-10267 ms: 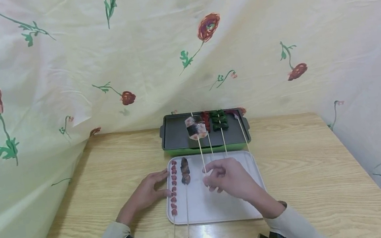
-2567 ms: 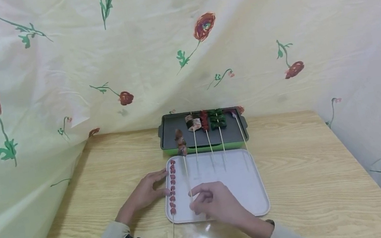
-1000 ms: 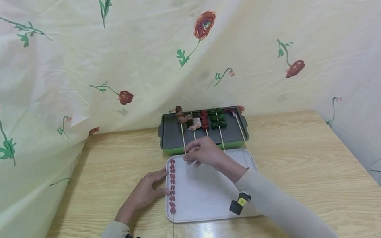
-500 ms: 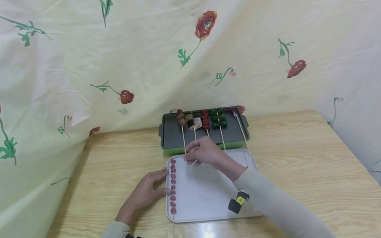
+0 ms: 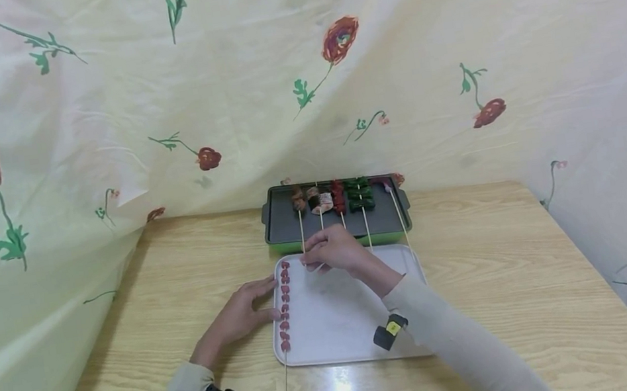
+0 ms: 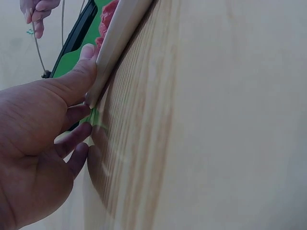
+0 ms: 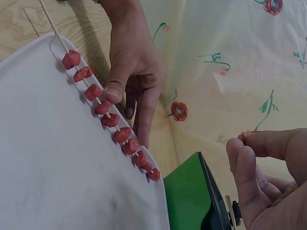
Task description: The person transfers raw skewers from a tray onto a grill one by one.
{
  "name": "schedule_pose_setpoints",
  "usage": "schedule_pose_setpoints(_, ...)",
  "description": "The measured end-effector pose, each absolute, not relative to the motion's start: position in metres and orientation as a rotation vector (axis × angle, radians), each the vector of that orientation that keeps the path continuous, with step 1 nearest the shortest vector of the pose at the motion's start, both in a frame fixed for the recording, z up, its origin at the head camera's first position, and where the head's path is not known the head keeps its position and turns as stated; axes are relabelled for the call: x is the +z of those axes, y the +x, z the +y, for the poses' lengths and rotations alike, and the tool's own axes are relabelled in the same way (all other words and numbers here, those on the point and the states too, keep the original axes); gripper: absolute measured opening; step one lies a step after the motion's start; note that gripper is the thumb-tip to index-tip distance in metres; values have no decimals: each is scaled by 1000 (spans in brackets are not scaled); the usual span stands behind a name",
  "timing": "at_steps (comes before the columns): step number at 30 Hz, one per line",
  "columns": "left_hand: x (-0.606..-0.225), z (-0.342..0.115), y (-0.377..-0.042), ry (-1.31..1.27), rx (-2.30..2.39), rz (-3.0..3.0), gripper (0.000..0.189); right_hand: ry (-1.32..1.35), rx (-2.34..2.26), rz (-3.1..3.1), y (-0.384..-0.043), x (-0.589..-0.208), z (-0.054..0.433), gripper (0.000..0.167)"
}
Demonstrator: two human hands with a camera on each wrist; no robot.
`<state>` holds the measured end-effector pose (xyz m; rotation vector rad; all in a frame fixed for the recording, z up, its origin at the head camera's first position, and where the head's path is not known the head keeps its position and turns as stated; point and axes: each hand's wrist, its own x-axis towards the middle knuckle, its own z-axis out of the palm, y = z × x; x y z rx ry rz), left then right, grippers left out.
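Note:
My right hand point(image 5: 336, 249) pinches the stick of a skewer with brown chunks point(image 5: 298, 202), whose loaded end lies over the left part of the dark griddle point(image 5: 282, 232). In the right wrist view, the thumb and fingertips meet, and the griddle's green side shows below. My left hand point(image 5: 240, 313) rests at the left edge of the white tray point(image 5: 355, 323), thumb at the rim and fingers along the outside, as the left wrist view also shows. Beside it on the tray lies a skewer of small red pieces point(image 5: 284, 308), its bare stick over the front edge.
Right of the brown skewer on the griddle are a black-and-pale skewer point(image 5: 320, 201), a red skewer point(image 5: 338, 197), a green skewer point(image 5: 359, 194) and a purplish skewer point(image 5: 387, 186). Flowered cloth point(image 5: 238, 86) hangs behind the wooden table point(image 5: 505, 275).
My right hand has placed the black-and-pale skewer on the griddle, then lifted the brown skewer from the tray and lowered it there. My left hand stays at the tray.

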<state>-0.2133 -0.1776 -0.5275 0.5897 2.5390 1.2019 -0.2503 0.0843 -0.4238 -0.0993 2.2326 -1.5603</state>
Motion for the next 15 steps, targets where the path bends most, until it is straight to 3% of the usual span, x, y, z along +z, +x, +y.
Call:
schedule_pose_setpoints(8, -528, -178, -213, 585, 1199, 2544, 69, -80, -1558, 2250, -252, -425, 83, 24)
schedule_pose_setpoints(15, -528, -178, -213, 573, 1200, 2540, 69, -57, -1579, 2247, -253, -428, 82, 28)
